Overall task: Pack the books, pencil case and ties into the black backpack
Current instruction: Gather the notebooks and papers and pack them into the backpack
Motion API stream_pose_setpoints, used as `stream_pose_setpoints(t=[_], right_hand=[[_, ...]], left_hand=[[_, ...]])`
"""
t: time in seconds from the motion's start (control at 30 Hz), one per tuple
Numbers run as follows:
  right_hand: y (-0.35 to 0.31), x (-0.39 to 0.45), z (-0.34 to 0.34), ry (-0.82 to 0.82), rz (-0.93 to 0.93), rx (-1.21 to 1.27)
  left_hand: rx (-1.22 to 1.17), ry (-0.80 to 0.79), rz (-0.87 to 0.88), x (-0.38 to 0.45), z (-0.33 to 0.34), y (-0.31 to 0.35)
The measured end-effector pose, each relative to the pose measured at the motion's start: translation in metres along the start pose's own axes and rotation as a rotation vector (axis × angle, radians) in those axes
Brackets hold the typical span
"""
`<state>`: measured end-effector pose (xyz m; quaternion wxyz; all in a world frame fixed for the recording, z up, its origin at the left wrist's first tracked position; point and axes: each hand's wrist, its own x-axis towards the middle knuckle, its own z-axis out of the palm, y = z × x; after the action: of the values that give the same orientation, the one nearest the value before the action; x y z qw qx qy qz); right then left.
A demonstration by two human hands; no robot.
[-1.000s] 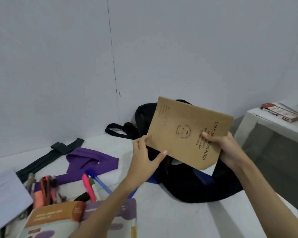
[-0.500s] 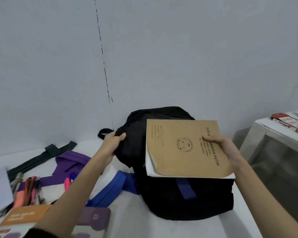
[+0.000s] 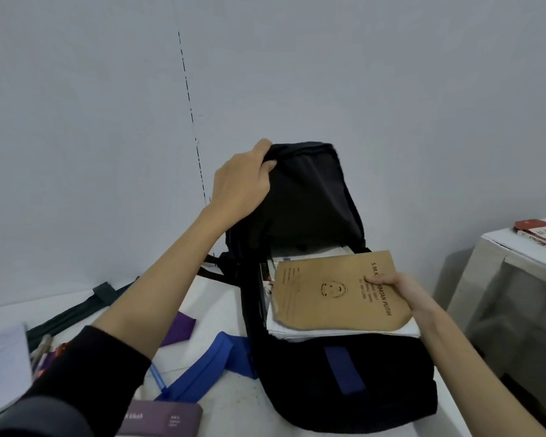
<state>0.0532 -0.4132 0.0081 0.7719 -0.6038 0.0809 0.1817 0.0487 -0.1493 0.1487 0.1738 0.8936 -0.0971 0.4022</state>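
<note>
Left hand point(image 3: 241, 181), centre of frame, closed round the top edge of the soft black fabric backpack point(image 3: 312, 216), fingers curled over the rim and holding the flap upright against the pale wall. Right hand point(image 3: 402, 287), centre right, pinching the right edge of a thin brown paper-covered exercise book point(image 3: 338, 294), thumb on the printed cover. Brown book lying on a white-paged book point(image 3: 344, 331), both tilted in the open mouth of the backpack, lower ends sticking out over the front panel (how deep they sit inside: cannot tell). More white pages point(image 3: 309, 253) visible inside behind them. Blue patch point(image 3: 344, 370) on the backpack front, lower centre. Backpack resting on a white table point(image 3: 234, 402). Blue zipped fabric pencil case point(image 3: 202, 370) flat on the table at lower centre, just left of the backpack, touching its base. Purple cloth tie point(image 3: 180, 329) beside it, partly hidden by the left forearm. Dark green cloth tie point(image 3: 76, 310) at left edge, well apart from the backpack. Purple-covered book point(image 3: 164, 419) at bottom edge. White open book point(image 3: 4, 370) at lower left. Red and white booklet point(image 3: 539, 234) on a grey side table point(image 3: 517, 294), far right.
</note>
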Motion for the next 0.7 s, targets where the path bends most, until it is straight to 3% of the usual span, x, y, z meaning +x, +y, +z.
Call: stream_pose_setpoints(t=[0.13,0.27,0.4,0.5,0.6,0.7], right_hand=[[0.01,0.011,0.011,0.071,-0.067,0.239],[0.015,0.035,0.035,0.195,-0.151,0.46],[0.017,0.048,0.073,0.115,-0.094,0.511],[0.014,0.056,0.097,-0.004,-0.014,0.494],[0.007,0.061,0.102,-0.012,0.031,0.393],[0.002,0.049,0.09,-0.1,0.089,-0.029]], left_hand=[[0.026,0.008,0.127,0.006,-0.002,0.014],[-0.014,-0.027,0.148,0.006,0.002,0.019],[-0.022,-0.044,0.135,0.005,0.001,0.023],[-0.024,-0.046,0.151,0.008,-0.002,0.026],[-0.017,-0.049,0.156,0.009,-0.006,0.024],[-0.01,-0.06,0.142,0.009,-0.007,0.02]])
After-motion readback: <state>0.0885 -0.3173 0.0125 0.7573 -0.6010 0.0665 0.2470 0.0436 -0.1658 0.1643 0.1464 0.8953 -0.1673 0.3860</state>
